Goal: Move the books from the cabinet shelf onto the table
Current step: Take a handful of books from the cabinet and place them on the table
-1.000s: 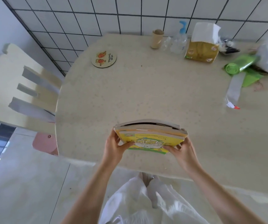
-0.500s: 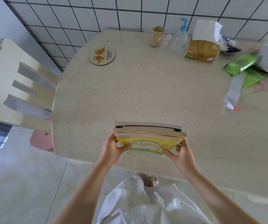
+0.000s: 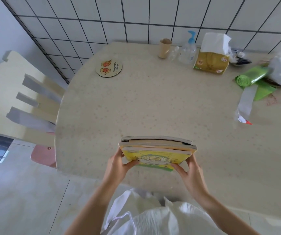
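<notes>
Two hands hold a stack of books (image 3: 156,150) over the near rim of the beige desk (image 3: 153,102), which curves away on the side of the cream chair (image 3: 15,99). Beyond the stack, toward the tiled wall, the desk surface lies bare up to the round coaster (image 3: 108,68), the paper cup (image 3: 164,48) and the tissue pack (image 3: 211,61). The left hand (image 3: 117,165) grips the stack's left end, thumb on the yellow cover; the right hand (image 3: 189,172) grips its right end, thumb likewise on the cover. The stack sits between them, tilted with the cover facing the person, its long axis running side to side, parallel with the near rim. Whether its far edge touches the desk I cannot tell.
</notes>
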Demonstrator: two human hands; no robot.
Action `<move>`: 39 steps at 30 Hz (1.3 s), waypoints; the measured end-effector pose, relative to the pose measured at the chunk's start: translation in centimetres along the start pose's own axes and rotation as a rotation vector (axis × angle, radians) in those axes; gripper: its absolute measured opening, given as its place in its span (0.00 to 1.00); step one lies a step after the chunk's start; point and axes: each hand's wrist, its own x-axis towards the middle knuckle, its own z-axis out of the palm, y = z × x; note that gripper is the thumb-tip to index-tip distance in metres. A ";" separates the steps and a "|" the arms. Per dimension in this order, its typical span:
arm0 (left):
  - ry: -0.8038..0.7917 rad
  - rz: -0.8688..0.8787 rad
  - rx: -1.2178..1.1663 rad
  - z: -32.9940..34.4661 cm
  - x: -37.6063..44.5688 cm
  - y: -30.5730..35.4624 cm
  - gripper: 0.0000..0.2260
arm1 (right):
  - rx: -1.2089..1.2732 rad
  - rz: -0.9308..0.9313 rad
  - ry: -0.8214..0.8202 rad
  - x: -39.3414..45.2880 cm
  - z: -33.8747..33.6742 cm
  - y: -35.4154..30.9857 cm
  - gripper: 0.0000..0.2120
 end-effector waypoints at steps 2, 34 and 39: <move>0.001 -0.005 -0.041 0.2 0.1 0.2 0.23 | 0.009 0.007 -0.023 0.2 -0.1 0.0 0.27; -0.155 -0.468 -0.232 2.0 16.3 3.7 0.15 | 0.311 0.898 -0.228 17.9 2.7 -2.6 0.16; -0.128 -0.488 -0.170 2.2 16.0 3.2 0.16 | 0.305 0.844 -0.228 17.9 2.8 -2.1 0.16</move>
